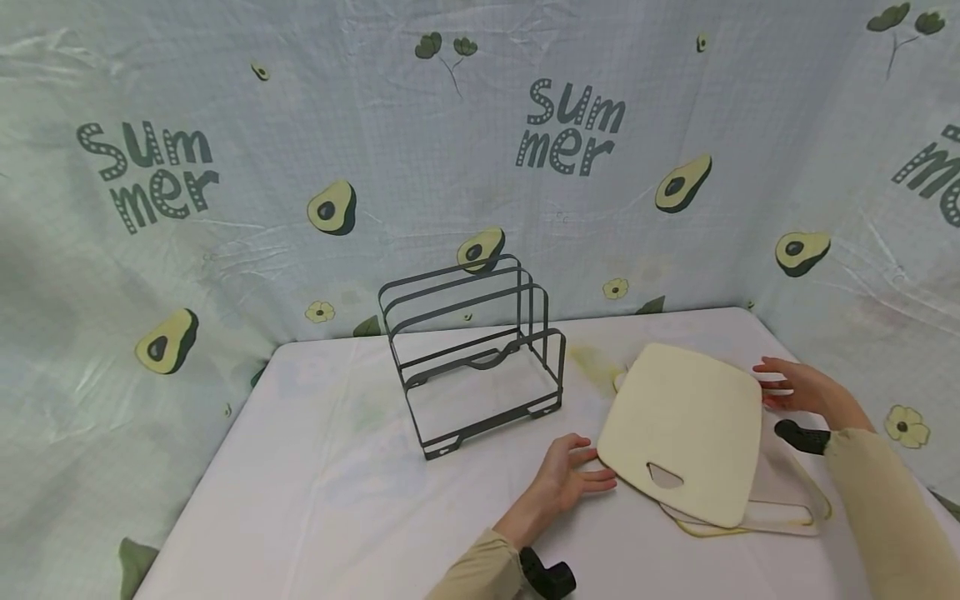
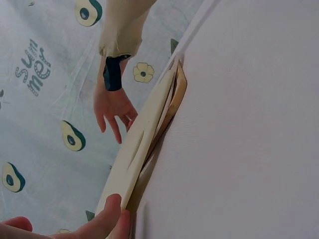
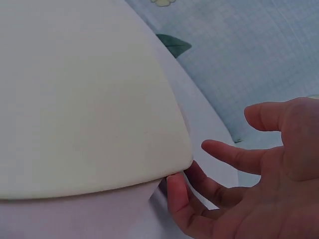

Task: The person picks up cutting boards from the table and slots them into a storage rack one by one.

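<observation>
A cream cutting board (image 1: 686, 425) with a handle hole lies tilted on top of other boards at the right of the table. My left hand (image 1: 558, 483) is at its lower left corner, fingers extended, fingertips at the edge in the left wrist view. My right hand (image 1: 806, 387) is by the upper right corner. In the right wrist view, the lower fingers (image 3: 182, 199) reach the board's edge while the thumb and index finger stand apart from it. Beneath, a pale board (image 1: 787, 492) and a yellow-edged board (image 1: 708, 530) stick out, mostly covered.
A black wire rack (image 1: 468, 433) with several upright frames stands at the back middle of the white table (image 1: 330, 517). Behind and beside the table hangs a cloth (image 1: 420, 158) printed with avocados and lettering.
</observation>
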Tool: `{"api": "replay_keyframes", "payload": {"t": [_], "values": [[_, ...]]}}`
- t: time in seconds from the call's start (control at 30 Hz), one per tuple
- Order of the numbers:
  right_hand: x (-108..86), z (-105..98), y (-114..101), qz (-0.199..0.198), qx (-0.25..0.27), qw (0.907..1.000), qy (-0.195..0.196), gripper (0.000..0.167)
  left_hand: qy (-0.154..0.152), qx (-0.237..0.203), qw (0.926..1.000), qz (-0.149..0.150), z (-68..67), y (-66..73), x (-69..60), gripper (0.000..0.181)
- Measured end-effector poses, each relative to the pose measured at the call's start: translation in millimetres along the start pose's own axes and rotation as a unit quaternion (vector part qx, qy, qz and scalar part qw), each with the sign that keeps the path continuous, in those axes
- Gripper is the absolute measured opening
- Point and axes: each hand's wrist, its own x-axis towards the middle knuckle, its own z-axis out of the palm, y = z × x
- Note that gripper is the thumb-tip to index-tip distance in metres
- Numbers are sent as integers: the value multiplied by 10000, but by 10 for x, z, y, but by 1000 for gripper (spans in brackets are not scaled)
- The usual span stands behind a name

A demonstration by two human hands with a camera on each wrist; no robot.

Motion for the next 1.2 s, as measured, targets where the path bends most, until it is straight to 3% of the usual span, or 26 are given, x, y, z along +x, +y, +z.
{"api": "replay_keyframes", "payload": {"t": [0.2, 0.37, 0.77, 0.93, 1.07, 1.2], "values": [[-32, 9, 126, 118, -580, 9981, -194, 46, 466, 87, 9989, 63, -28, 56, -4, 47], [-92, 25, 167, 92, -698, 9969, -338, 34, 545, -66, 9985, 17, -58, 88, 25, 47], [-190, 6, 148, -13, -1487, 9885, -274, 50, 263, -382, 9983, -352, -119, 170, 29, 38], [-220, 61, 77, -110, -1623, 9866, -128, 60, 62, -517, 9981, -335, -146, 222, -20, 23], [-262, 115, 20, -154, -1853, 9825, -61, 74, -68, -427, 9987, -275, -151, 285, -82, 18], [-316, 141, -23, -203, -1979, 9800, -44, 78, -104, -168, 9995, -240, -133, 358, -140, 28]]}}
